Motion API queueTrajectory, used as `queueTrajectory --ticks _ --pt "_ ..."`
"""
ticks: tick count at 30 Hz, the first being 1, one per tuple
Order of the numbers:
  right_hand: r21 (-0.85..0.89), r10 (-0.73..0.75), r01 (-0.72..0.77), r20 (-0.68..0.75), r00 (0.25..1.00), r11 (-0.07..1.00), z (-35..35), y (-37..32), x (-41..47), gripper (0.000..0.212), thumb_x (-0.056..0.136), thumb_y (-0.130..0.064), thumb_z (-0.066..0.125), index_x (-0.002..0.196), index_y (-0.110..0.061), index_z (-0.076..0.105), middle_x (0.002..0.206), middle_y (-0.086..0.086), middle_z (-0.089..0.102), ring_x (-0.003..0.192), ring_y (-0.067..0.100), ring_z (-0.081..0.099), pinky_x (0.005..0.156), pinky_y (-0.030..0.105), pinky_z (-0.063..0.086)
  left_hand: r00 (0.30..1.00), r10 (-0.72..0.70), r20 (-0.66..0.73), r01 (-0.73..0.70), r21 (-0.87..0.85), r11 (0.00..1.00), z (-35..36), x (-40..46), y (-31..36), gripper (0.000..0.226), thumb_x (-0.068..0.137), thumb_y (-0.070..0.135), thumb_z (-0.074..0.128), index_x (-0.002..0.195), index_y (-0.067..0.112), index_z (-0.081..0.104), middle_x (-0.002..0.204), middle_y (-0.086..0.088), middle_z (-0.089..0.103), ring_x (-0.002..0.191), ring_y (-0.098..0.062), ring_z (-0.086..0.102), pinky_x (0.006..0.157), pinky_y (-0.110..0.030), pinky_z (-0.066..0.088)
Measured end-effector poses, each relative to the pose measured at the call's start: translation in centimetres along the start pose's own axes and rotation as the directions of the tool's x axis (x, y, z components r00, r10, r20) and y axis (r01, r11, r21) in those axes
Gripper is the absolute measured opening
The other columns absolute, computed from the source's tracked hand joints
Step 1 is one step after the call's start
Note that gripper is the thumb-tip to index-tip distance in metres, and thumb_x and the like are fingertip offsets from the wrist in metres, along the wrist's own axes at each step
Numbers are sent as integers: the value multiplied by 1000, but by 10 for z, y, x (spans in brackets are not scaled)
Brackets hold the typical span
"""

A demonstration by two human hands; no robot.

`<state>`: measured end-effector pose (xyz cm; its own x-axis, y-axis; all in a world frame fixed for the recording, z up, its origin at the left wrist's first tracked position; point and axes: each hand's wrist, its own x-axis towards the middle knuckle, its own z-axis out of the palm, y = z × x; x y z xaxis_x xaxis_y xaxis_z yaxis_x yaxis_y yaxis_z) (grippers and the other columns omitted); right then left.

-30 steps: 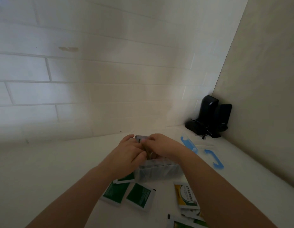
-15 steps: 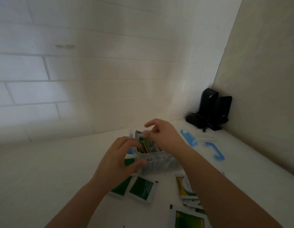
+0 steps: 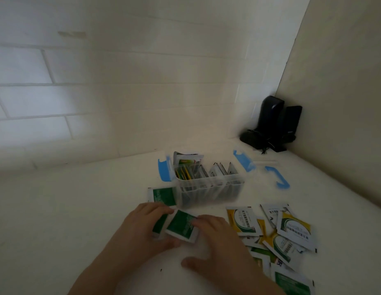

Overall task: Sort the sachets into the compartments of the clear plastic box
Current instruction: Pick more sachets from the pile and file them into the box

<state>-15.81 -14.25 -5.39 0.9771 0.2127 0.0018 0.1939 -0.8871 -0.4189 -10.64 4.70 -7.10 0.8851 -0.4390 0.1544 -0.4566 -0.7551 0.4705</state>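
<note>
Lying flat on the white counter (image 3: 57, 220) just before the clear plastic box (image 3: 208, 188), a green sachet (image 3: 182, 226); touched by right hand (image 3: 215, 248), fingers straight. Left hand (image 3: 142, 228) curled on second green sachet (image 3: 159, 223). Loose pile of sachets (image 3: 279, 235) right; blue clips (image 3: 279, 177), black device (image 3: 272, 124) behind.

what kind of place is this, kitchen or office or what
Probably a home counter or desk corner, though I can't be sure. A white tiled wall backs a plain white surface, and black speakers with cables sit in the corner.

Left hand (image 3: 142, 228) covers part of a green sachet (image 3: 158, 225).
</note>
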Motion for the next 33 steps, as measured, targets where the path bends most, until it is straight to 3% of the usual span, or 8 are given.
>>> queueTrajectory --ticks 4,7,11,15,18,21,25,33 --pt "-180 -127 107 -108 986 978 11 -1 6 31 78 -45 44 97 -34 65 103 -14 67 90 8 61 76 25 50 998 -12 62 12 4 1000 0 -2 -7 98 41 87 44 128 41 38 123 29 22 116 7 18 100 -10 16" --pt "-224 -142 96 -197 970 970 9 -4 7 33 76 -36 37 61 -29 66 59 -14 66 53 4 55 50 18 43 999 -24 -36 23 -15 1000 1 -1 -5 60 69 49 68 123 32 48 122 24 32 114 2 33 97 -10 24" --pt "255 52 20 -271 961 967 -6 0 0 16 90 -29 47 80 -27 59 80 -7 64 74 4 55 66 16 43 994 -18 -111 28 89 996 -6 -1 1 18 83 28 60 100 26 63 113 10 61 102 -9 55 94 -23 44" --pt "620 252 -38 -262 931 783 -16 18 0 18 89 -21 51 72 -27 51 73 11 67 70 18 65 57 21 51 997 -5 71 -4 126 992 -1 -2 13 73 61 78 38 122 38 45 137 20 37 128 -4 33 106 -21 28" --pt "722 299 -50 -221 928 690 -12 23 1 9 89 -22 53 82 -23 57 76 0 72 69 4 67 55 10 51 999 -40 33 35 146 989 7 1 21 83 60 79 30 132 36 35 140 18 36 129 -6 31 106 -22 28" --pt "736 287 -45 -206 936 676 -12 22 1 12 90 -22 53 79 -25 58 73 -3 72 66 0 67 57 11 52 993 83 -82 -62 229 972 13 5 19 45 79 57 33 105 33 61 106 16 67 93 -6 61 77 -20 50" --pt "723 274 -53 -192 942 689 -15 18 -1 18 91 -23 50 76 -30 58 66 -12 66 60 -10 62 51 4 46 976 127 -176 -87 221 971 11 2 16 34 82 42 34 73 30 65 67 16 67 62 -2 60 53 -13 45" --pt "791 252 -75 -103 962 608 -13 21 1 15 92 -26 47 85 -29 61 59 -9 68 53 -1 63 45 11 47 901 -285 -326 93 -496 863 -1 2 26 16 90 27 52 77 20 58 74 6 66 54 -5 58 46 -10 41"
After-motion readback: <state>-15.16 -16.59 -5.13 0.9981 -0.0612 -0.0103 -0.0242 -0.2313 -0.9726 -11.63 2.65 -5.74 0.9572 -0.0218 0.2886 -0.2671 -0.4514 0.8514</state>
